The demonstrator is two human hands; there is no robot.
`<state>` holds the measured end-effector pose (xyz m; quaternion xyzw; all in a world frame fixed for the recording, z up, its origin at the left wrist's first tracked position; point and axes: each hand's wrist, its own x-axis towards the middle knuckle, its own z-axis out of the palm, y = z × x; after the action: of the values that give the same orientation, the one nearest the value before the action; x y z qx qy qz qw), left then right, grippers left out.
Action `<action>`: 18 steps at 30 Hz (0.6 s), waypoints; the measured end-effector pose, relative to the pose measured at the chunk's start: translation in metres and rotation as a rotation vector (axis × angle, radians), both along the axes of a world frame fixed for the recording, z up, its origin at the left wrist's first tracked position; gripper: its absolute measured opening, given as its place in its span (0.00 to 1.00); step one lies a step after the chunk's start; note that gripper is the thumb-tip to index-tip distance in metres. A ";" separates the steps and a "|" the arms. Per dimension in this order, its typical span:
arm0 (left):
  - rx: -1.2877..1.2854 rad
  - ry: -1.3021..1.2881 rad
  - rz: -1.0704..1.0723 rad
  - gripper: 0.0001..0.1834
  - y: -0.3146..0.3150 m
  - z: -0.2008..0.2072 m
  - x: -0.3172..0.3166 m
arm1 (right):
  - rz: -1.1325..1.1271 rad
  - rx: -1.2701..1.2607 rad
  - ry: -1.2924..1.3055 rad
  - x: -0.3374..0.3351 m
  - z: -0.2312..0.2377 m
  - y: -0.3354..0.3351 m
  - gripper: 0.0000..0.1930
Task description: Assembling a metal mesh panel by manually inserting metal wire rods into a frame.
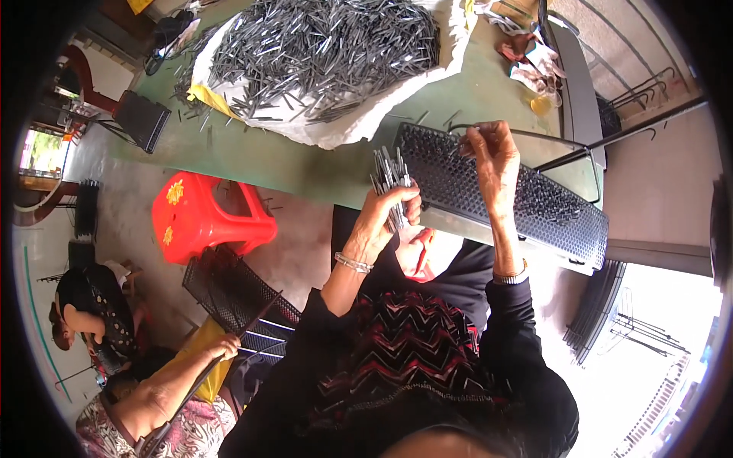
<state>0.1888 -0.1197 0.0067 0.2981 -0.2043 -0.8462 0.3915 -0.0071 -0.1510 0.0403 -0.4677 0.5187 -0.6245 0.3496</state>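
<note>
My left hand is closed around a bundle of thin grey metal pins, which stick up above the fist near the table's edge. Beside it, a long black perforated tray slants across the table corner. Many short dark pins stand in the tray's holes toward its right part. Over the tray's far side my right hand is raised with thumb and fingers pinched; whatever is between the fingertips is too small to make out. Beyond both hands, a large heap of loose pins lies on an opened white sack.
The green table has work gloves and a small yellow cup at its right. A black metal rod juts in there. On the floor stand a red stool and a black mesh piece, near a co-worker's hand.
</note>
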 end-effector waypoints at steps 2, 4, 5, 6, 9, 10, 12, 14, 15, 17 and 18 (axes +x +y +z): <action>0.068 0.062 -0.005 0.07 0.013 -0.007 -0.003 | -0.066 0.040 0.168 0.010 -0.002 0.006 0.03; 0.120 0.082 0.008 0.06 0.027 -0.007 -0.009 | -0.070 0.085 0.206 0.017 -0.016 0.007 0.03; 0.057 0.064 -0.049 0.08 0.032 -0.014 -0.010 | -0.067 0.088 0.206 0.019 -0.022 0.007 0.03; 0.050 0.077 -0.066 0.08 0.036 -0.016 -0.012 | -0.111 0.056 0.324 0.022 -0.028 0.007 0.04; 0.060 0.079 -0.086 0.07 0.045 -0.019 -0.017 | -0.164 -0.023 0.495 0.024 -0.038 0.007 0.06; 0.053 0.059 -0.084 0.07 0.047 -0.018 -0.019 | -0.184 -0.044 0.532 0.025 -0.040 0.006 0.06; 0.066 0.030 -0.073 0.06 0.049 -0.020 -0.022 | -0.203 -0.064 0.572 0.023 -0.043 0.006 0.07; 0.047 0.020 -0.054 0.06 0.049 -0.021 -0.022 | -0.179 -0.003 0.587 0.022 -0.043 0.005 0.05; 0.029 0.009 -0.038 0.07 0.049 -0.021 -0.023 | -0.176 -0.004 0.589 0.022 -0.044 0.005 0.05; 0.027 0.026 -0.040 0.07 0.048 -0.024 -0.022 | -0.189 -0.009 0.623 0.025 -0.041 0.006 0.05; 0.025 0.040 -0.047 0.07 0.047 -0.026 -0.021 | -0.186 -0.010 0.625 0.025 -0.040 0.006 0.05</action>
<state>0.1673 -0.0727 -0.0188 0.2812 -0.1927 -0.8634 0.3718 0.0181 -0.1453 0.0007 -0.5891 0.6383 -0.4826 0.1127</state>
